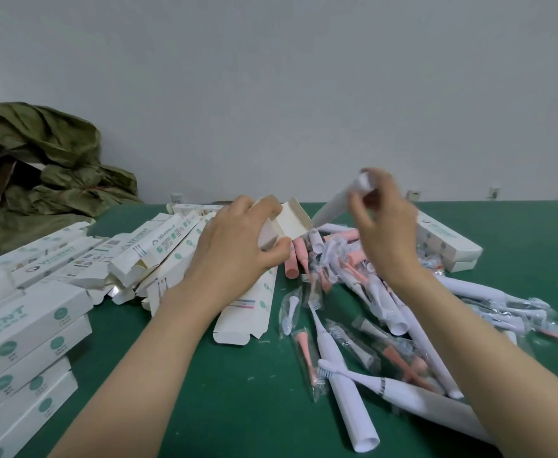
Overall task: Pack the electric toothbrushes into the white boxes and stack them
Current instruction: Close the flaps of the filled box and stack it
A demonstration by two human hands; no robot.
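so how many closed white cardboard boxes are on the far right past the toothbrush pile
2, stacked at far right: the top white cardboard box, and a second box beneath it with only its end showing. The right hand may hide others.

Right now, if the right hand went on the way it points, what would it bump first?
Probably the open end of the white box in the left hand; the toothbrush in the right hand slants toward it. Depth unclear.
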